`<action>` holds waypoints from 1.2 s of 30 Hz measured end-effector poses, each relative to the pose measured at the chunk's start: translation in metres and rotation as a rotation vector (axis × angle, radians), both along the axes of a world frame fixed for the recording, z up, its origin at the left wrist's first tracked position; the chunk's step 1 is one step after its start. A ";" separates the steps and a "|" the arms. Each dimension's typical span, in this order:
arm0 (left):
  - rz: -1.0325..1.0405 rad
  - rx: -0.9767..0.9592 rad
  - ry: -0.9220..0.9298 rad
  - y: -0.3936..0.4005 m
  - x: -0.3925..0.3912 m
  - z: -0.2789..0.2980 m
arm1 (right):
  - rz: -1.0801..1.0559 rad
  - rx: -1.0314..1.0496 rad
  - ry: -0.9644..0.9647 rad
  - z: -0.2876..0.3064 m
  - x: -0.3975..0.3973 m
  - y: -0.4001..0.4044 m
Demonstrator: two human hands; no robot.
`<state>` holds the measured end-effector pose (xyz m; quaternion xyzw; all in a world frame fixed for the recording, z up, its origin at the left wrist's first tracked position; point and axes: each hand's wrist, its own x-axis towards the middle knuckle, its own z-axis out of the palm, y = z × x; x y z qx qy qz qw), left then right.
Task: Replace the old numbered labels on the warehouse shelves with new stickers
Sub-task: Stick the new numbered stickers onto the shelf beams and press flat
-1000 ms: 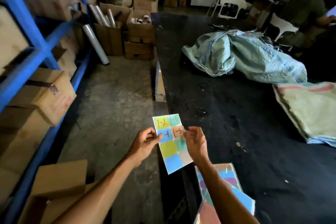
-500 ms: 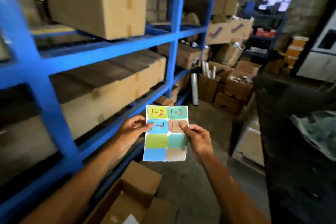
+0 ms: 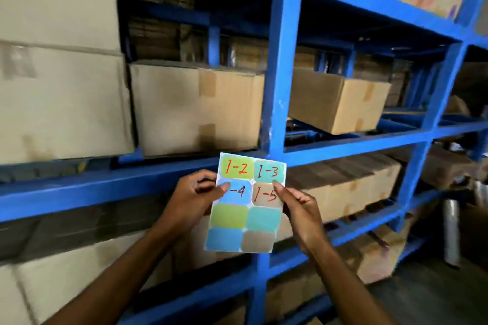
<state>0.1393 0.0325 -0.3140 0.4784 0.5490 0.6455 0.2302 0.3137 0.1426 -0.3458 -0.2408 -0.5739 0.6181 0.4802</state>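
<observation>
Left hand [image 3: 194, 199] and right hand [image 3: 299, 208] pinch the sticker sheet [image 3: 247, 203] by its edges. Risk: the right thumb smudges sticker 1-5 [image 3: 265, 194] or peels it crooked.

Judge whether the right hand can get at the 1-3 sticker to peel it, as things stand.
Probably yes: the right hand already pinches the sticker sheet, its thumb tip lying by the 1-3 sticker, with nothing covering it.

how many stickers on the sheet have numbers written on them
4, all in the top two rows of the sticker sheet: 1-2 top left, 1-3 top right, 1-4 below left, partly hidden by the left hand's thumb, 1-5 below right. The four lower stickers are blank.
</observation>
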 end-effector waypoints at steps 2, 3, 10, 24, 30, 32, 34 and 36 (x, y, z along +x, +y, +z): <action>0.058 0.034 -0.006 -0.013 -0.019 0.017 | 0.012 0.096 0.037 0.024 -0.025 -0.001; 0.092 0.063 -0.001 -0.020 -0.032 0.029 | -0.014 0.176 0.063 0.040 -0.042 -0.001; 0.221 0.228 0.110 -0.041 -0.056 0.091 | -0.403 0.965 -0.034 0.136 -0.096 -0.009; 0.363 0.270 0.326 -0.031 -0.039 0.147 | -0.526 1.388 -0.042 0.194 -0.138 0.004; 0.406 0.268 0.315 -0.017 -0.031 0.160 | -0.630 1.407 -0.032 0.203 -0.142 0.015; 0.438 0.272 0.323 -0.012 -0.030 0.161 | -0.639 1.394 -0.036 0.202 -0.144 0.017; 0.471 0.272 0.355 -0.008 -0.030 0.161 | -0.630 1.369 -0.027 0.201 -0.147 0.020; 0.497 0.269 0.375 -0.004 -0.029 0.160 | -0.614 1.344 -0.019 0.200 -0.150 0.022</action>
